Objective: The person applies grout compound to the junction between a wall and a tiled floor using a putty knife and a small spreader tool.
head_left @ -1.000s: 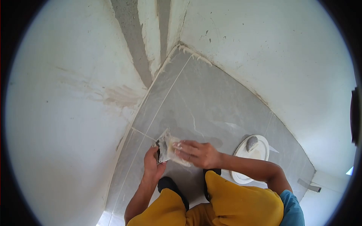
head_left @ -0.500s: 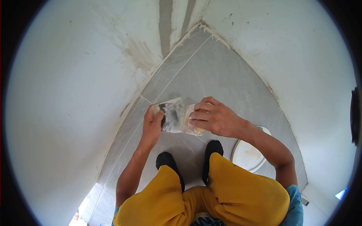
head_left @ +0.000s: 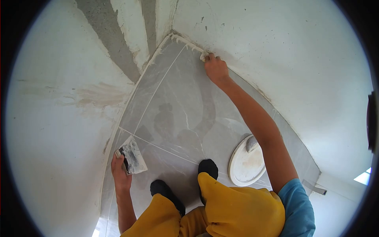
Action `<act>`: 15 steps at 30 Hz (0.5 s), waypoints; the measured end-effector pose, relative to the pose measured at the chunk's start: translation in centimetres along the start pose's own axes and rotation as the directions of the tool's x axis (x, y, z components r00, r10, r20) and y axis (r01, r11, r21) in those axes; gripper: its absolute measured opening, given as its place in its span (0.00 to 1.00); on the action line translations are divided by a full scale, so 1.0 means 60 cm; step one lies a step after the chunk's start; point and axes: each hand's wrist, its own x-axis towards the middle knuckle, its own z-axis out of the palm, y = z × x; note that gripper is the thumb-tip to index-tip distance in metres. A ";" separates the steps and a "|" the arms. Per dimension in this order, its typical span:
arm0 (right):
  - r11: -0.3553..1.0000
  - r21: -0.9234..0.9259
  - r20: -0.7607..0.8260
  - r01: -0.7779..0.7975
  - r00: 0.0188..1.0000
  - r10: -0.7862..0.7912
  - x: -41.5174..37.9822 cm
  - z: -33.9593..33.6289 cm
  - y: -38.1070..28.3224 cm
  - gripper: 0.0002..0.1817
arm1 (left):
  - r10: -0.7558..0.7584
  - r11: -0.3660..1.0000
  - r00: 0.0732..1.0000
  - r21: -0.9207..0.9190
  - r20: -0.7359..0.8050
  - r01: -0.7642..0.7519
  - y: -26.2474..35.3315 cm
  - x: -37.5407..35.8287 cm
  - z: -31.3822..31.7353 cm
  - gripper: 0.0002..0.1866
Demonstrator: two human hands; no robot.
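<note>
My left hand [head_left: 120,169] is closed round a wide putty knife [head_left: 135,157], its dark blade smeared with white compound, held low near the left wall. My right arm is stretched out toward the far corner. There my right hand [head_left: 217,70] grips a second putty knife [head_left: 203,56], mostly hidden by the fingers, down at the seam between the right wall and the floor. A ragged line of pale filler [head_left: 182,39] runs along that seam from the corner to the tool.
On the grey tiled floor [head_left: 169,114] a round white lid [head_left: 245,170] lies to the right, with a grey lump [head_left: 251,143] at its far edge. My feet [head_left: 208,168] are in dark socks. White walls [head_left: 276,51] rise on both sides; the left one has bare grey strips [head_left: 110,35].
The two putty knives were close together in front of me. My right hand has since gone forward to the right wall's foot, while the left has drawn back to the left and lower.
</note>
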 end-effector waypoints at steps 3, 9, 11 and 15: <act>0.991 -0.121 0.045 -0.064 0.997 0.070 0.011 0.029 -0.045 0.09 | -0.004 1.000 1.000 0.000 0.009 0.004 0.000 0.003 0.004 0.20; 0.988 0.100 0.421 0.117 0.895 -0.149 0.034 -0.073 0.003 0.10 | -0.011 1.000 0.999 -0.028 0.041 0.012 -0.003 0.006 0.004 0.19; 0.985 0.136 0.475 0.109 0.865 -0.161 0.040 -0.127 0.020 0.11 | -0.014 0.999 1.000 -0.041 0.026 0.015 -0.012 0.007 -0.001 0.18; 0.874 0.294 -0.101 0.387 0.922 -0.374 0.070 -0.086 0.021 0.14 | -0.023 0.999 0.999 -0.048 0.031 0.025 -0.018 0.006 -0.012 0.18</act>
